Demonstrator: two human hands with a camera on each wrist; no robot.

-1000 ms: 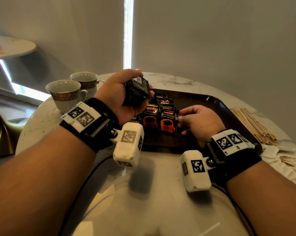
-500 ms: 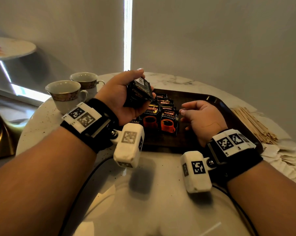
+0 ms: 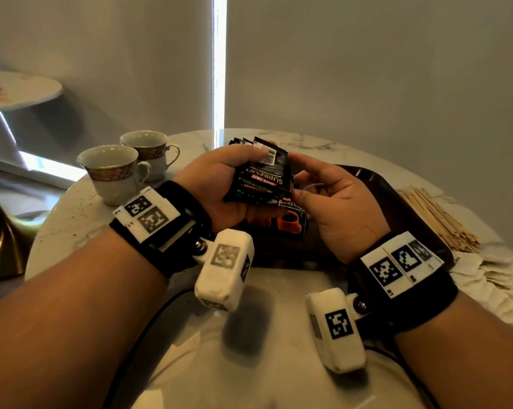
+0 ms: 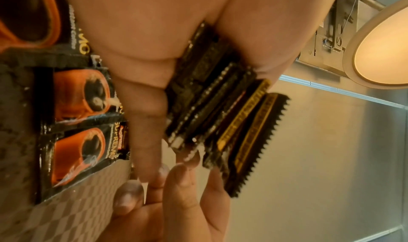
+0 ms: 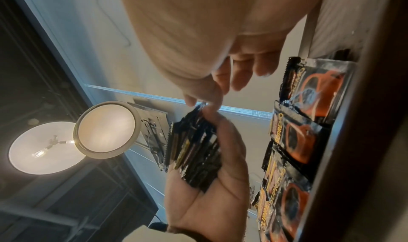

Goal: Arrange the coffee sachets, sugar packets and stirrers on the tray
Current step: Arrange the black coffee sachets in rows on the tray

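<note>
From the head view, the left hand [image 3: 220,184] grips a stack of black coffee sachets [image 3: 259,178] above the near-left part of the dark tray [image 3: 397,202], fingers curled under the stack and thumb on top. The right hand [image 3: 335,202] reaches in from the right, thumb and forefinger at the stack's right edge; the other fingers hang loosely bent. More sachets on the tray [image 3: 290,219], printed with orange cups, lie just below both hands, mostly hidden here.

The left wrist view shows what the head view cannot: the stack fanned edge-on, serrated ends showing, and at least 3 orange-cup sachets lying flat on the tray's textured floor. The right wrist view shows the right thumb and forefinger pinching the top corner of the stack, and a row of overlapping sachets along the tray.

Only the head view shows the wooden stirrers [image 3: 438,219] and white sugar packets [image 3: 485,276] off the tray to its right on the marble table [image 3: 249,364], and 2 teacups [image 3: 125,169] at the left.
</note>
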